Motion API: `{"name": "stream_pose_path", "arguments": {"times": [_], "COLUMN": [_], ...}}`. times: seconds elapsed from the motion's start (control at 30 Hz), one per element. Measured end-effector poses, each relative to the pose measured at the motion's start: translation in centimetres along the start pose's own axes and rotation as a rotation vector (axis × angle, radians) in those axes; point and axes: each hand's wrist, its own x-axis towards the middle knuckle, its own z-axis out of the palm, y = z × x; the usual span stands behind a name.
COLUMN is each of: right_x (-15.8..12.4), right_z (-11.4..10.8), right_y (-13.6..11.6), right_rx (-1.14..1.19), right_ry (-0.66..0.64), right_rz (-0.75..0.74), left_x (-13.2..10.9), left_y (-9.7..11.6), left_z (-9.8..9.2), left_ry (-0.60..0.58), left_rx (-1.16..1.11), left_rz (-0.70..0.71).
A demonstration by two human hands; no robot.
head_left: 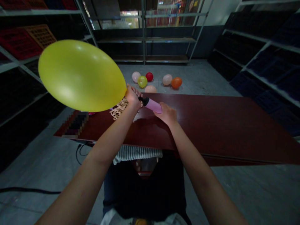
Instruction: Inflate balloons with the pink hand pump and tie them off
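A large, inflated yellow balloon (pixel 81 76) reaches out to the left above the table. My left hand (pixel 133 96) is closed around its neck, where it meets the black tip of a pink hand pump (pixel 153 105). Wrapped round the back end of the pump, my right hand (pixel 167 114) grips the pink barrel. How the balloon's mouth sits on the nozzle is hidden by my left fingers. Behind my left wrist, a heap of beige, chain-like loops (pixel 119 108) lies on the dark red table (pixel 211 125).
A blurred-out dark flat object (pixel 76 124) lies at the table's left end. On the floor beyond are several balloons, among them an orange balloon (pixel 176 82) and a red balloon (pixel 149 76). Shelves with crates (pixel 21 40) line the left, back and right. A black cable (pixel 30 189) crosses the floor.
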Motion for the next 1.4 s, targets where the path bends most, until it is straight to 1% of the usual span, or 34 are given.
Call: {"name": "stream_pose_path", "arguments": {"times": [0.17,0.27,0.43,0.57,0.67,0.77,0.93,1.07,1.13,1.23,1.33,1.4], "right_x": [-0.2,-0.3,-0.5,-0.5,-0.5,-0.5,-0.5,-0.4,-0.3,-0.2,-0.2,-0.2], "right_z": [-0.3,-0.8,-1.8,-2.0,-1.6,-1.2,-0.9,-0.6,-0.4,-0.4,-0.6,-0.8], "right_y": [-0.1,-0.2,-0.8,-1.7,-2.0,-1.5,-0.3,0.1,0.2,0.3,0.4,0.5], "right_rx": [-0.053,-0.057,-0.069,-0.041,0.03,0.103,0.144,0.191,0.204,0.191,0.174,0.174], "right_ry": [-0.039,-0.062,-0.082,-0.087,-0.067,-0.029,0.019,0.037,0.037,0.024,0.017,0.02], "right_rz": [-0.045,-0.075,-0.106,-0.126,-0.145,-0.108,0.05,0.118,0.147,0.172,0.189,0.194], "left_x": [0.7,0.9,1.2,1.4,1.4,1.0,0.0,-0.3,-0.6,-1.4,-2.2,-2.4], "left_y": [2.8,5.1,9.6,12.9,14.0,13.3,10.7,8.3,6.4,2.8,-0.5,-1.8], "left_z": [-1.8,-2.6,-3.8,-3.8,-2.8,-1.0,2.7,4.9,5.5,5.7,5.2,4.8], "left_ry": [0.038,0.057,0.051,0.032,-0.007,-0.026,-0.032,-0.115,-0.155,-0.168,-0.148,-0.113], "left_rx": [-0.026,-0.036,-0.053,-0.036,0.001,0.054,0.08,0.151,0.184,0.188,0.172,0.153], "left_rz": [0.005,0.005,0.007,0.019,0.091,0.16,0.256,0.262,0.239,0.195,0.135,0.09]}}
